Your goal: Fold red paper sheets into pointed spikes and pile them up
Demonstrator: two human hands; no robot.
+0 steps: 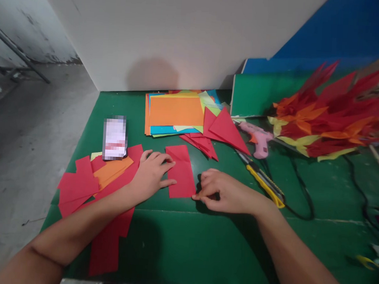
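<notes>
A rectangular piece of red paper (181,175) lies on the green table with a faint crease near its top. My left hand (152,172) rests at its left edge, thumb and fingers apart, the fingertips touching the paper. At the lower right corner, my right hand (217,190) has thumb and forefinger pinched together on the paper, the other fingers curled. Beneath and around my left forearm, several red paper pieces (79,191) are spread out, with orange paper strips (114,172) among them.
A phone (115,138) lies on the papers at left. Behind are stacked coloured sheets (176,111) and folded red triangles (228,129). To the right lie a pink glue gun (259,139), a yellow utility knife (265,184), a black cord (304,194) and red-orange paper flowers (324,119).
</notes>
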